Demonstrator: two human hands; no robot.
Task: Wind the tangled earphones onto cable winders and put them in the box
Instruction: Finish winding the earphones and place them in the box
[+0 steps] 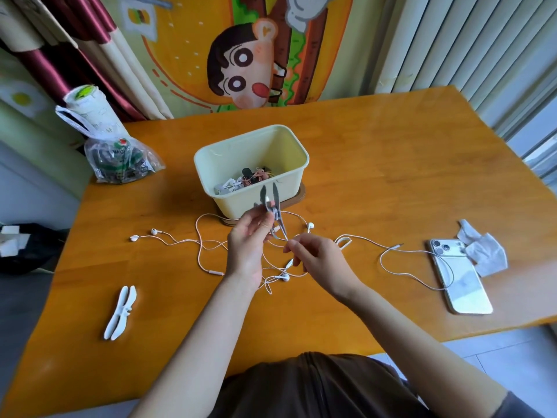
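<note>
Left hand point(248, 242) grips grey dragonfly-shaped cable winder point(275, 196) above desk centre. Right hand point(322, 260) pinches cable of tangled white earphones point(284, 277). Cream plastic box point(235, 203) just behind.

Before you lies an orange wooden surface point(391, 176); behind it hang a cartoon wall cloth point(241, 55), maroon curtains point(54, 55) and pale vertical blinds point(452, 40).
</note>
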